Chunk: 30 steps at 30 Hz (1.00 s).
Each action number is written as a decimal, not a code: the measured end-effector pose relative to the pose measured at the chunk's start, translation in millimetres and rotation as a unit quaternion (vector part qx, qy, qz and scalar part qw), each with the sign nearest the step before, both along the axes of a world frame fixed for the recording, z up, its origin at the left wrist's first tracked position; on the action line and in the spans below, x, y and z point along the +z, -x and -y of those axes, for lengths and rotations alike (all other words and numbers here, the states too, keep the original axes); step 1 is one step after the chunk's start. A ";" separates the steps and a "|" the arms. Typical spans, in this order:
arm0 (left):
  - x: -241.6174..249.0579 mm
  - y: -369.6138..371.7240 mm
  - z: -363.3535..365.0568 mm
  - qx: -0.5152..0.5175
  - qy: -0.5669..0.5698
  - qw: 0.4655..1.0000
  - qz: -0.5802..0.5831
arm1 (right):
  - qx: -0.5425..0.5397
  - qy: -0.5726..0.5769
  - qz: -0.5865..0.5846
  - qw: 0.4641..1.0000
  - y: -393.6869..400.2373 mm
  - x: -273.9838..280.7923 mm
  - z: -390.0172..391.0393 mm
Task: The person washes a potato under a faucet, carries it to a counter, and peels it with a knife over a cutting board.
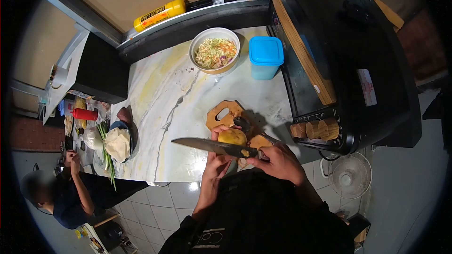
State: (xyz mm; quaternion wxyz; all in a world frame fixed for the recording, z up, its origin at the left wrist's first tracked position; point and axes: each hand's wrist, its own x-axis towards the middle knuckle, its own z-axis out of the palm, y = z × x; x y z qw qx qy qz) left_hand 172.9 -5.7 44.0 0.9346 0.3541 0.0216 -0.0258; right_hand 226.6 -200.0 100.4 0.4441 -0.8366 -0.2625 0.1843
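My left hand is wrapped round a yellow potato, near the front edge of the marble counter. The fingers of my right hand are closed on the handle of a large knife. Its blade points left and lies across the near side of the potato. A yellowish scrap clings to the blade near the handle. Beneath and beyond my hands is a wooden cutting board with an oval hole, with a dark rounded item on it, partly hidden.
A bowl of shredded vegetables and a blue-lidded container stand behind. A black oven fills the right side. Green onions and a plate with a white item are left. Another person is at lower left.
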 end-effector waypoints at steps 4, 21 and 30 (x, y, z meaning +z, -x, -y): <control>-2.4 -1.4 -0.9 -0.017 -0.036 0.997 0.061 | 0.048 0.046 -0.001 0.998 3.0 -6.5 -0.7; 3.1 -1.4 -7.7 -0.021 -0.246 0.966 0.080 | 0.048 0.102 0.034 0.993 9.2 -10.8 0.9; 15.7 -2.1 -7.7 -0.036 -0.183 0.981 0.054 | 0.047 0.168 0.031 0.984 8.2 8.0 -4.7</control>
